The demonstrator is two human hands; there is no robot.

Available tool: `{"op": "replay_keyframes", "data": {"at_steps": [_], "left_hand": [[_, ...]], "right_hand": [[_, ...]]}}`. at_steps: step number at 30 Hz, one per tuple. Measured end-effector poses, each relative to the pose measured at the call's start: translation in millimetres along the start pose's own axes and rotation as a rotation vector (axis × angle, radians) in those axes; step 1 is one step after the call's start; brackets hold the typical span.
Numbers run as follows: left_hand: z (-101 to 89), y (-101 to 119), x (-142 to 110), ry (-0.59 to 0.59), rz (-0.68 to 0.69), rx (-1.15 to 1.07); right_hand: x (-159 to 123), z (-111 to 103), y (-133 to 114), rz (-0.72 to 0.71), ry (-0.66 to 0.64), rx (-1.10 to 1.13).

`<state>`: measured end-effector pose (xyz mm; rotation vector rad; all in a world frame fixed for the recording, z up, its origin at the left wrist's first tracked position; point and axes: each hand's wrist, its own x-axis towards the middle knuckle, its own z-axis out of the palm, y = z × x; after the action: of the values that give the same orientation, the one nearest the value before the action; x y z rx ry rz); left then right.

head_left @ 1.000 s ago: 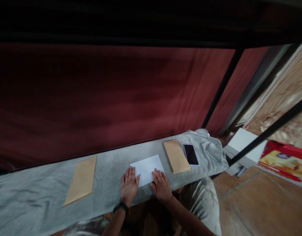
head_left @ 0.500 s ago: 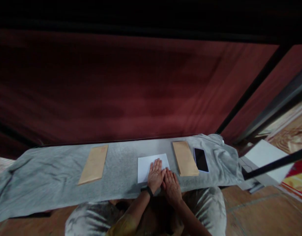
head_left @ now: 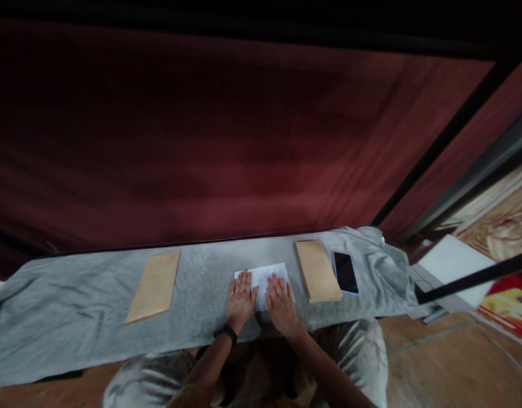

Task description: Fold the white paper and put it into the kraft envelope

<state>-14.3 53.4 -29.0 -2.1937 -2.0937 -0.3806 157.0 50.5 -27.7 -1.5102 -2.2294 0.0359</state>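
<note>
A white sheet of paper (head_left: 262,276) lies flat on the grey cloth in front of me, partly hidden under my hands. My left hand (head_left: 241,300) rests flat on its left side, fingers stretched out, a dark band on the wrist. On the paper's right side lies my right hand (head_left: 281,303), palm down with fingers a little spread. Right of the paper is a stack of brown envelopes (head_left: 319,271). Further left, another brown envelope (head_left: 154,286) with faint reddish marks lies at a slant. Neither hand grips anything.
A phone (head_left: 346,272) with a dark screen lies right of the stack. The grey cloth (head_left: 86,306) covers a long, low surface against a dark red panel (head_left: 227,170). At far right, a black bar (head_left: 473,280) crosses in front of white boards (head_left: 452,263) and a red-yellow printed item (head_left: 509,309).
My hands have moved apart. The left slid from the middle of the paper to its left side; the right moved up from the lower right corner onto the paper. The view shifted slightly.
</note>
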Motion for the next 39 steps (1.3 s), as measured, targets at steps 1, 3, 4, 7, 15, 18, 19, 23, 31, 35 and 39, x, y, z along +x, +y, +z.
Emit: {"op": "replay_keyframes", "data": {"at_steps": [1,3,4,7,15,18,19,23,31,35,39], "left_hand": [[0.4,0.3,0.2,-0.001,0.002,0.001],[1.3,-0.4,0.6,0.001,-0.001,0.0],[1.9,-1.2,0.6,0.003,0.0,-0.003],[3.5,-4.0,-0.1,0.02,0.018,-0.018],[-0.4,-4.2,-0.6,0.051,0.033,-0.041],[-1.2,-4.8,0.2,0.042,0.053,-0.03],[-1.6,-4.7,0.7,0.04,0.058,-0.023],[-6.1,-0.3,2.8,0.065,0.065,0.0],[-1.1,23.8,-23.8,0.021,0.13,-0.099],[0.4,25.4,-36.7,0.03,0.189,-0.105],[-9.1,27.4,-39.4,0.058,0.25,-0.098]], "right_hand": [[10.9,3.6,-2.7,-0.015,-0.007,0.0],[28.6,11.4,-4.7,-0.026,-0.007,-0.001],[34.7,15.1,-3.8,-0.026,-0.005,-0.005],[40.4,23.0,5.2,-0.022,0.005,-0.025],[13.7,15.8,35.3,0.093,0.098,-0.078],[9.3,7.3,37.9,0.18,0.078,-0.068],[9.6,4.2,37.9,0.219,0.06,-0.063],[17.9,-5.8,36.3,0.381,-0.02,-0.031],[32.1,-15.8,38.6,0.634,-0.035,0.352],[31.4,-24.2,44.4,0.727,-0.086,0.573],[16.8,-34.1,43.7,0.778,-0.164,0.872]]}}
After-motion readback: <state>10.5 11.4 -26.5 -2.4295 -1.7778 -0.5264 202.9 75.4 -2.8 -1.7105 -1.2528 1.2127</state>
